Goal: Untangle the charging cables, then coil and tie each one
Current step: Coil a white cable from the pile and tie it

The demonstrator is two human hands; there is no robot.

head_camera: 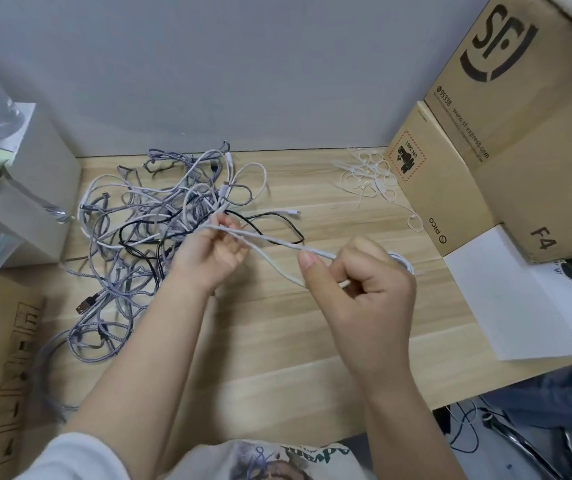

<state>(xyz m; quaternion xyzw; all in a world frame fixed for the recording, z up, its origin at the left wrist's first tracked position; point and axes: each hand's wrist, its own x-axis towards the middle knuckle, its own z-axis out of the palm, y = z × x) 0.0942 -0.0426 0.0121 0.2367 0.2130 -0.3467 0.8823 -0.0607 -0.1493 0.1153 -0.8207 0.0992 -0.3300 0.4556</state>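
A tangle of grey, white and black charging cables (146,223) lies on the left half of the wooden desk (305,341). A white cable (277,242) is stretched doubled between my two hands above the desk. My left hand (213,254) pinches it at the edge of the tangle. My right hand (364,282) grips its other end in curled fingers, thumb up; a small white coil (402,261) shows just behind that hand. A pile of white cable ties (367,174) lies at the back right.
Stacked cardboard boxes (506,133) stand at the right, with a white box (519,299) in front of them. A grey box (35,188) with bags sits at the left, and a flat carton (4,368) lies at the front left. A grey wall closes the back.
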